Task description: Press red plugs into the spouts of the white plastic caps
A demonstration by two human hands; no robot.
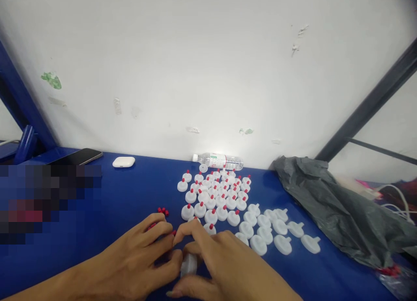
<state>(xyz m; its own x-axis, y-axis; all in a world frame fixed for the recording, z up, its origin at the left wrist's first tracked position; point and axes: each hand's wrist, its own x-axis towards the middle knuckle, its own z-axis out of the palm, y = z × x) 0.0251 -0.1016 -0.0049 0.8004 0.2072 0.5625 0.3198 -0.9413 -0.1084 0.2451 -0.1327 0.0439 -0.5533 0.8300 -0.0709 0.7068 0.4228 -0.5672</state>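
Observation:
My right hand is closed around a translucent white cap, its thumb below and its bent fingers above. Beside it, my left hand lies palm down with bent, parted fingers over a few small red tips. Its thumb comes close to the white cap; whether they touch I cannot tell. Another red tip shows by the left fingertips. Beyond my hands stand several white round caps with red tips on their spouts. To the right lie several white caps with bare spouts.
A clear plastic bottle lies against the white wall. A white earphone case and a phone rest at the back left of the blue table. At right is a dark plastic bag; a blurred-out patch covers the left edge.

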